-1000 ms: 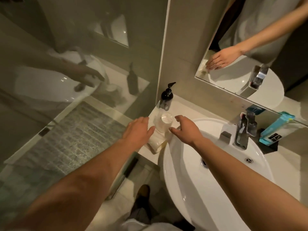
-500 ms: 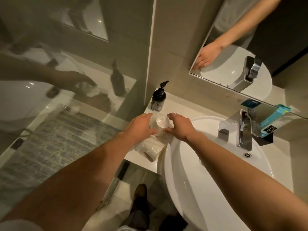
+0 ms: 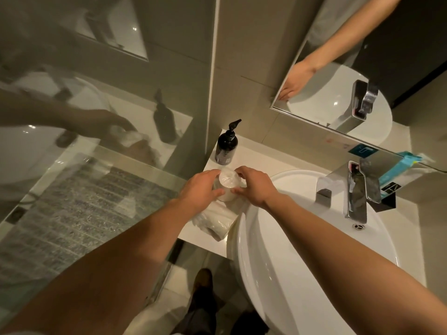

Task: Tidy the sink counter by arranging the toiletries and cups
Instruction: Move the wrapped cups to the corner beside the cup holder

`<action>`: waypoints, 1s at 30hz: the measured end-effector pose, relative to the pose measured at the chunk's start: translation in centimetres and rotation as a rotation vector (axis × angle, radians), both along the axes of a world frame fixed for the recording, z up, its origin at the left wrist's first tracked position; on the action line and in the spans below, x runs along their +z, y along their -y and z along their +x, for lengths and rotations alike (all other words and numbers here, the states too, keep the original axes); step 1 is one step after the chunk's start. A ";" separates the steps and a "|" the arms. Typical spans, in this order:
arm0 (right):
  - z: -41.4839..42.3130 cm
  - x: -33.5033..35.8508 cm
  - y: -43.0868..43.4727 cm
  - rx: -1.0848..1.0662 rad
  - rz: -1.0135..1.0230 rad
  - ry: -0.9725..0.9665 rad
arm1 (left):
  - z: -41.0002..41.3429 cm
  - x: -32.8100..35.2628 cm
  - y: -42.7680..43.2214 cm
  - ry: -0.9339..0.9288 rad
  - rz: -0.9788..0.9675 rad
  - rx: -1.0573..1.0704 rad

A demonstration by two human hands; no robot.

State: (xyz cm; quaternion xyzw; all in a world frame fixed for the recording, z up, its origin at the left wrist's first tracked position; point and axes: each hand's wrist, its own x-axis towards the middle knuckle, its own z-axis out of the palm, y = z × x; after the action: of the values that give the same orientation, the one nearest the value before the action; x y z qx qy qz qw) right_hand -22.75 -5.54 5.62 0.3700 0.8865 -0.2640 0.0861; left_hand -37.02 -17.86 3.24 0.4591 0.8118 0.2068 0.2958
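White counter (image 3: 244, 155) left of the basin (image 3: 314, 250) carries the work; I note a wrapped cup (image 3: 227, 183) standing upright, long axis vertical, directly between both hands; left hand (image 3: 202, 189) clasps its left side, right hand (image 3: 254, 187) pinches its right side, both equally near; a second wrapped cup (image 3: 217, 224) lies on its side just below; pump bottle (image 3: 226, 146) stands just behind, clear of the fingers.

We noted black pump bottle (image 3: 227, 147) beyond hands, white basin (image 3: 302, 250) at right, chrome tap (image 3: 355, 192), grey speckled floor tiles (image 3: 79, 201) at left.
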 end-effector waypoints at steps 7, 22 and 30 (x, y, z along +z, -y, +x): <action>0.2 0.8 -0.2 -0.022 -0.020 -0.074 | 0.2 0.8 -0.4 0.014 0.043 0.057; 4.2 8.2 -2.9 -0.128 -0.006 -0.274 | 2.0 7.9 -4.5 0.024 0.252 -0.072; 9.7 14.0 -5.0 -0.213 0.041 -0.368 | 5.7 12.5 -8.8 0.056 0.375 -0.178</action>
State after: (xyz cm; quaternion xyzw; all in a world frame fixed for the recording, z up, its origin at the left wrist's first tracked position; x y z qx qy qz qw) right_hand -13.09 -0.54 19.63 0.4086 0.8485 -0.3165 -0.1134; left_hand -31.28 -9.04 15.76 0.5699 0.7069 0.3400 0.2449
